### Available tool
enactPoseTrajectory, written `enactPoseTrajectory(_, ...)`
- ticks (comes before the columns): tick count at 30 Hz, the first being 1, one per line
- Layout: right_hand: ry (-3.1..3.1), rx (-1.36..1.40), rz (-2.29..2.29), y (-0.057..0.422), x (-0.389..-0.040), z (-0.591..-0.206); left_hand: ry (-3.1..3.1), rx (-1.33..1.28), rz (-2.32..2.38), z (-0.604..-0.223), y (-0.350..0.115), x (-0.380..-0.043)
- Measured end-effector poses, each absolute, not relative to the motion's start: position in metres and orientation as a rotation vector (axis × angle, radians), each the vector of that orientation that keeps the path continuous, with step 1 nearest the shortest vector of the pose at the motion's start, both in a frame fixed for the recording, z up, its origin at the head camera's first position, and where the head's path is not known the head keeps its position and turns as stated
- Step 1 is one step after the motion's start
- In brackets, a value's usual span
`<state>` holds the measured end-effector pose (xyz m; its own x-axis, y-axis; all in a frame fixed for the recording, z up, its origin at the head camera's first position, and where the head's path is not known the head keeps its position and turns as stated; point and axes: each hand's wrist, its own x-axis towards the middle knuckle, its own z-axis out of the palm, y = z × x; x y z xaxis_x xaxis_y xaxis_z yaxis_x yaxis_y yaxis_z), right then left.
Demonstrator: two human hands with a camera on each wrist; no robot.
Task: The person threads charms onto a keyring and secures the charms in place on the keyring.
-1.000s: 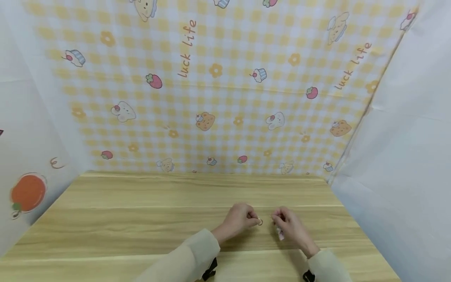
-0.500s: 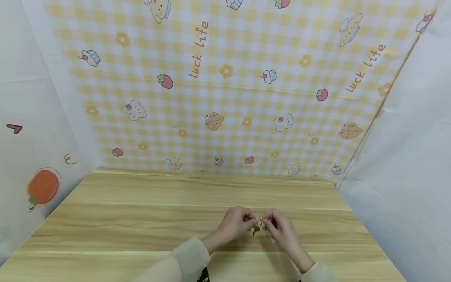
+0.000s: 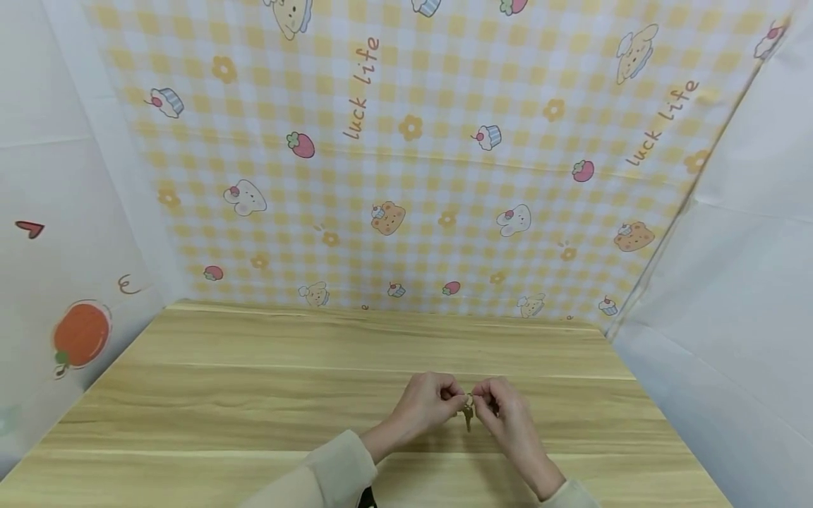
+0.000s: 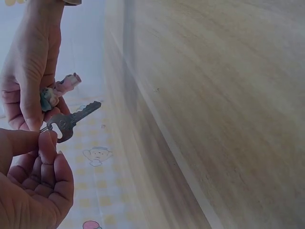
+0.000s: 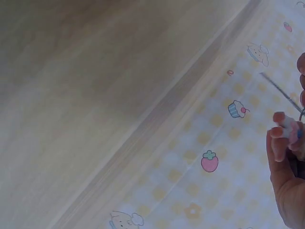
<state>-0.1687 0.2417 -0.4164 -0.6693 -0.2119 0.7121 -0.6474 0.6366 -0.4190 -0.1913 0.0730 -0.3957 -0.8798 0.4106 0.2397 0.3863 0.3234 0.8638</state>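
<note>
A notched metal key [image 3: 468, 418] hangs between the two hands, over the wooden table. My left hand [image 3: 427, 402] pinches the thin metal key ring [image 4: 45, 128] between thumb and forefinger, with the key's bow right at the fingertips. From the other side my right hand [image 3: 511, 416] meets it, its thumb and forefinger tips right at the ring. A small pink, white and teal figurine charm [image 4: 59, 90] sits against the right hand's curled fingers. The right wrist view catches the charm [image 5: 291, 131] and the key's blade [image 5: 281, 91] edge-on. Fingers hide part of the ring.
The light wooden table [image 3: 254, 395] runs back to a yellow checked cloth backdrop [image 3: 406, 176]. White cloth sides [image 3: 730, 282] close off the left and right.
The hands have come together from a small gap. The key has come into view below the left fingertips and now hangs nearly straight down. The head view has shifted a little.
</note>
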Motion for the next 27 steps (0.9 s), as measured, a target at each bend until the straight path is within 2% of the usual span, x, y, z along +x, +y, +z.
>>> enactPoseTrajectory(27, -2.195, 0.676, 0.988, 0.2391, -0.1657, -0.4156, 2.611, 0.775, 1.617, -0.3921, 0.0743, -0.1881)
